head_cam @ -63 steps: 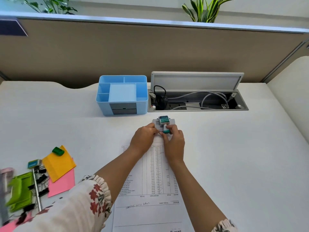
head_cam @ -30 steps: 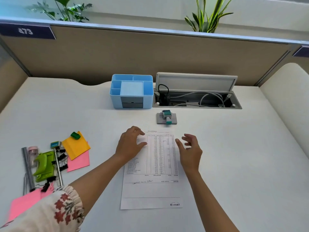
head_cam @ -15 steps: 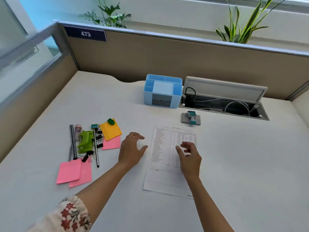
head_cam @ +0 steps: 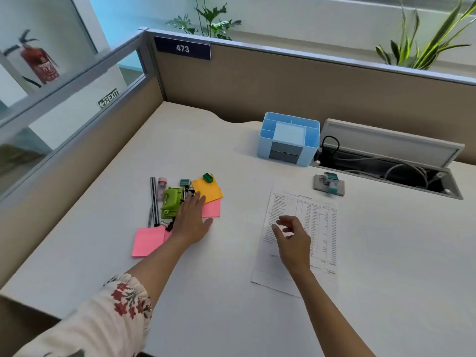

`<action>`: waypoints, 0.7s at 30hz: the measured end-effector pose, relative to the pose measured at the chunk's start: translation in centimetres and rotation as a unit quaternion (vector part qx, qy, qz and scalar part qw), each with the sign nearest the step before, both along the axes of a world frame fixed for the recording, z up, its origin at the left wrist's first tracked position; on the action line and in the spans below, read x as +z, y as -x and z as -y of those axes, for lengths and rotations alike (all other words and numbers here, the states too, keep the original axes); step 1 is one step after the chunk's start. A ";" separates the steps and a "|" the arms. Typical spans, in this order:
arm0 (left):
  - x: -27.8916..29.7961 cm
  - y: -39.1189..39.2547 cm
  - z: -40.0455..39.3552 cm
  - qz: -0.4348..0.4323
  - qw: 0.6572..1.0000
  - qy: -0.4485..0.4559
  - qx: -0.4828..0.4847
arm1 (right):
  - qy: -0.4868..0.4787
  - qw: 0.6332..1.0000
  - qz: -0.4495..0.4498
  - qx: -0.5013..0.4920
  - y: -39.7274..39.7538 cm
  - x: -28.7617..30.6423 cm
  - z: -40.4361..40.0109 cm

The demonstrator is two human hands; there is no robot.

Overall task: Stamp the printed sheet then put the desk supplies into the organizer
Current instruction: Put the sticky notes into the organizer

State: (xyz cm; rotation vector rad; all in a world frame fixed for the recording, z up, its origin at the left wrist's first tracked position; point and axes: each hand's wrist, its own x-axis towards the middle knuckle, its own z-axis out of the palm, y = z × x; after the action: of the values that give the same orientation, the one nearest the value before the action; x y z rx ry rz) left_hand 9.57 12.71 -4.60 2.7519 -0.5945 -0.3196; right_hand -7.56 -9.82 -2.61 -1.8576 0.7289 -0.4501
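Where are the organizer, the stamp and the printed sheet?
organizer (head_cam: 262, 148): head view, its left front wall.
stamp (head_cam: 330, 179): head view, its teal top.
printed sheet (head_cam: 322, 215): head view, the table columns at upper right.

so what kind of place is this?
Most likely an office cubicle: tan partition with a number plate reading 473, a desk with a cable tray, and an organizer beside it.
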 end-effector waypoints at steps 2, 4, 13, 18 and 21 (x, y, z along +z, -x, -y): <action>-0.1 -0.6 0.1 -0.009 0.998 -0.050 -0.042 | 0.003 1.000 -0.006 0.008 0.1 -0.1 -0.2; 0.1 -0.7 0.5 -0.021 0.995 -0.082 -0.060 | 0.007 1.000 -0.010 0.012 0.1 -0.1 -0.4; -0.3 2.8 3.3 0.028 0.991 -0.008 -0.133 | 0.008 0.999 -0.017 0.025 -0.4 -0.6 -1.0; -0.3 3.8 3.9 0.042 0.992 0.108 -0.043 | 0.008 0.999 -0.021 0.043 -1.2 -0.8 -1.2; 0.5 3.8 4.7 0.026 0.993 0.096 0.060 | 0.015 0.997 -0.029 0.065 -2.3 -0.8 -1.4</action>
State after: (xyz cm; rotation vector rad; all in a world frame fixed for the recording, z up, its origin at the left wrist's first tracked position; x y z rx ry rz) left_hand 5.74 7.97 -4.07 2.6027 -0.4439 -0.1537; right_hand -5.28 -8.41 -3.43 -1.9400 0.6375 -0.3265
